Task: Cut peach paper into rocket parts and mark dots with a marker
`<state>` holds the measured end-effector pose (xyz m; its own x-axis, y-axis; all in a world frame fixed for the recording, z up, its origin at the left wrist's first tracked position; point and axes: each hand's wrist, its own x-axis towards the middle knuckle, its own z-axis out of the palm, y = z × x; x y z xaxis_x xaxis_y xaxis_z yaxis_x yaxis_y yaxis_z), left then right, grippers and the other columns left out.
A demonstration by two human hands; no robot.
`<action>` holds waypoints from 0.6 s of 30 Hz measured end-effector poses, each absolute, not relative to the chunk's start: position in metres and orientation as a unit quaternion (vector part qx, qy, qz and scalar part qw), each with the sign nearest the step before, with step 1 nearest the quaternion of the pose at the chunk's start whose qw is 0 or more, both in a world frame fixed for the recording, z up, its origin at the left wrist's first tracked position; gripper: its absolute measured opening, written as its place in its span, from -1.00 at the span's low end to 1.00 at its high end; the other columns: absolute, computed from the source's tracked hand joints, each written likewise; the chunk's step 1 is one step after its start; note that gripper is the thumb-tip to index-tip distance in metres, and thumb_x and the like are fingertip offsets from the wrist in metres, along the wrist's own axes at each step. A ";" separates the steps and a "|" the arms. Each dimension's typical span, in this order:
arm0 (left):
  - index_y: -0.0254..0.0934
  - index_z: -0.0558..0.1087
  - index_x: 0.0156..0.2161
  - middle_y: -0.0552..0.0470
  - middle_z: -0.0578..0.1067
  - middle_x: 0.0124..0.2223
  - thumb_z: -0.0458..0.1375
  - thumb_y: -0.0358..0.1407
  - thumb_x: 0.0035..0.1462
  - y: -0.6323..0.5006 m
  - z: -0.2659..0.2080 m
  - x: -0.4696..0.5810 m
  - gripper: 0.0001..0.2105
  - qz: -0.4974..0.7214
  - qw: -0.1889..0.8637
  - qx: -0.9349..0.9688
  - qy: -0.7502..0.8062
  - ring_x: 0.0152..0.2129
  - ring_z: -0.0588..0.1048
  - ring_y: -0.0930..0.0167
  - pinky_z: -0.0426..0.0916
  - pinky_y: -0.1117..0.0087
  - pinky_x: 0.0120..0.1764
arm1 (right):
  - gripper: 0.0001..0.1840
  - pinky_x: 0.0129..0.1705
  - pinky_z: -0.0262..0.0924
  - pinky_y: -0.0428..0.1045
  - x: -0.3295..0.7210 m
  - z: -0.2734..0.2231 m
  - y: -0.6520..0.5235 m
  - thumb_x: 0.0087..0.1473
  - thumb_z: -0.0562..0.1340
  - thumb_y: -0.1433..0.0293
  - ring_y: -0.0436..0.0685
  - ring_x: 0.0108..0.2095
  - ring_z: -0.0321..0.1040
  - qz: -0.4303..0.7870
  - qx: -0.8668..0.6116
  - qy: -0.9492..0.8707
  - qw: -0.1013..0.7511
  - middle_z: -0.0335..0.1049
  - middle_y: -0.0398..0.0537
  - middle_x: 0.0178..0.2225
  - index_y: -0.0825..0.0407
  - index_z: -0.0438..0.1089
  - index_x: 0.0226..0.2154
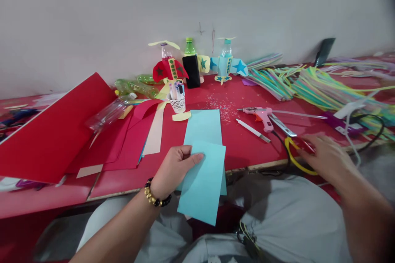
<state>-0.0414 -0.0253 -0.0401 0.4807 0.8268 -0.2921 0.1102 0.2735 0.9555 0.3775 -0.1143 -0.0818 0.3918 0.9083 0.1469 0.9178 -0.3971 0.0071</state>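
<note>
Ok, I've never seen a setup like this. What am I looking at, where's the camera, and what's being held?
No machine here: these are a person's bare hands, seen from one head-worn camera looking forward and down. The left hand pinches a pale blue sheet, partly over another blue sheet. The right hand is blurred, at a red-handled tool; whether it grips it is unclear. On the red table lie a pink glue gun, coloured strips and red card; decorated bottles stand behind.
</note>
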 end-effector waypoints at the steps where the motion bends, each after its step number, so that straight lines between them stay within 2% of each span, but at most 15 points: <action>1: -0.34 0.51 -0.33 0.05 0.47 -0.53 0.30 -0.06 -0.04 -0.026 -0.040 -0.041 -0.66 0.271 0.674 0.535 0.431 -0.57 0.44 0.42 0.26 0.46 -0.54 | -0.54 -0.01 0.15 0.10 0.380 -0.084 -0.112 0.05 0.19 0.28 0.34 0.01 0.30 -0.056 -0.831 -0.553 0.027 0.38 0.27 -0.03 0.11 0.31 0.01; 6: -0.34 0.53 -0.32 0.04 0.49 -0.51 0.32 -0.07 -0.06 -0.027 -0.041 -0.041 -0.67 0.301 0.679 0.518 0.425 -0.54 0.46 0.40 0.31 0.44 -0.49 | -0.39 -0.15 0.20 0.14 0.395 -0.084 -0.107 -0.12 0.27 0.19 0.43 -0.03 0.32 -0.011 -0.821 -0.570 -0.027 0.37 0.34 -0.07 0.14 0.29 -0.02; 9: -0.34 0.53 -0.31 0.02 0.51 -0.48 0.32 -0.07 -0.07 -0.029 -0.040 -0.043 -0.66 0.311 0.685 0.508 0.420 -0.52 0.47 0.39 0.32 0.43 -0.47 | -0.26 -0.24 0.21 0.13 0.405 -0.086 -0.111 -0.16 0.26 0.11 0.44 -0.09 0.36 0.003 -0.839 -0.542 -0.052 0.36 0.37 -0.07 0.16 0.22 0.04; 11: -0.34 0.53 -0.30 0.01 0.52 -0.47 0.33 -0.07 -0.08 -0.030 -0.040 -0.044 -0.65 0.313 0.691 0.503 0.415 -0.52 0.48 0.39 0.32 0.43 -0.48 | -0.25 -0.26 0.21 0.13 0.413 -0.090 -0.114 -0.15 0.22 0.04 0.44 -0.12 0.38 0.002 -0.852 -0.520 -0.061 0.35 0.37 -0.08 0.14 0.21 0.03; 14: -0.34 0.53 -0.30 0.02 0.51 -0.49 0.33 -0.05 -0.09 -0.031 -0.039 -0.044 -0.63 0.314 0.695 0.500 0.410 -0.54 0.47 0.39 0.32 0.43 -0.49 | -0.29 -0.26 0.22 0.13 0.427 -0.099 -0.118 -0.14 0.17 -0.03 0.42 -0.18 0.40 -0.006 -0.855 -0.515 -0.050 0.39 0.32 -0.14 0.11 0.26 -0.04; 18: -0.34 0.53 -0.31 0.03 0.51 -0.49 0.34 -0.04 -0.11 -0.032 -0.038 -0.045 -0.62 0.312 0.695 0.502 0.409 -0.53 0.47 0.39 0.32 0.44 -0.49 | -0.24 -0.26 0.25 0.10 0.438 -0.103 -0.118 -0.24 0.23 -0.04 0.38 -0.20 0.42 -0.023 -0.848 -0.530 -0.014 0.44 0.25 -0.16 0.08 0.30 -0.04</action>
<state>-0.0449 -0.0321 -0.0376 0.4703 0.8450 -0.2547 -0.0233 0.3004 0.9535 0.4379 -0.1185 -0.1027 0.4374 0.8989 0.0234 0.8976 -0.4381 0.0486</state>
